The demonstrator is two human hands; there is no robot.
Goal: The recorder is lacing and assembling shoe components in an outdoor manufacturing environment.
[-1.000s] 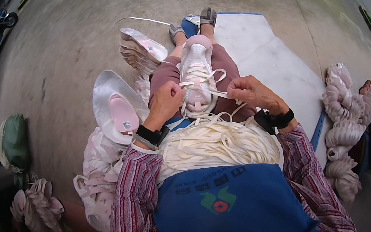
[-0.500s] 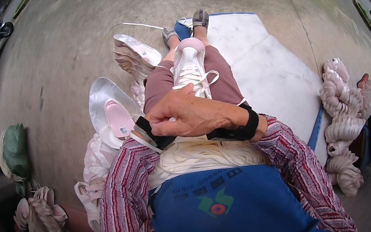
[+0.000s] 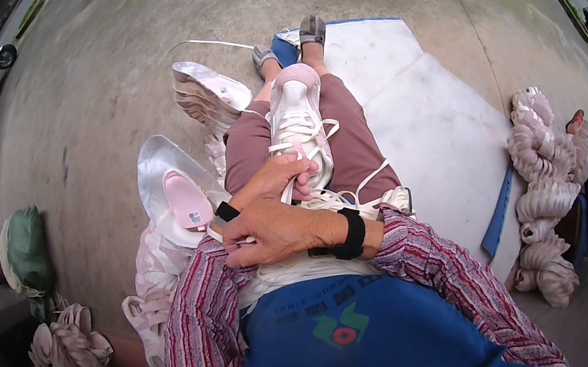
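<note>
A white and pink lace-up sneaker (image 3: 295,116) lies between my thighs, toe pointing away from me, with white laces criss-crossed over its tongue. My left hand (image 3: 279,177) is at the near end of the sneaker, fingers curled and pinching a white shoelace (image 3: 287,191). Across my left wrist lies my right hand (image 3: 278,229), closed, with its fingers toward the left; what they hold is mostly hidden. A loose lace loop (image 3: 332,128) stands out at the sneaker's right side. More white laces (image 3: 371,197) lie bunched in my lap, above the blue apron (image 3: 362,344).
Left of my legs are stacked pale shoe parts (image 3: 203,93) and a silvery piece with a pink insole (image 3: 186,198). A green sack (image 3: 26,250) stands far left. On the right are a white sheet (image 3: 426,129) and bundled pale shoe parts (image 3: 543,171). Cars are parked farther off.
My right hand has moved down and left toward me, uncovering my left hand at the sneaker. More loose laces now show in my lap.
</note>
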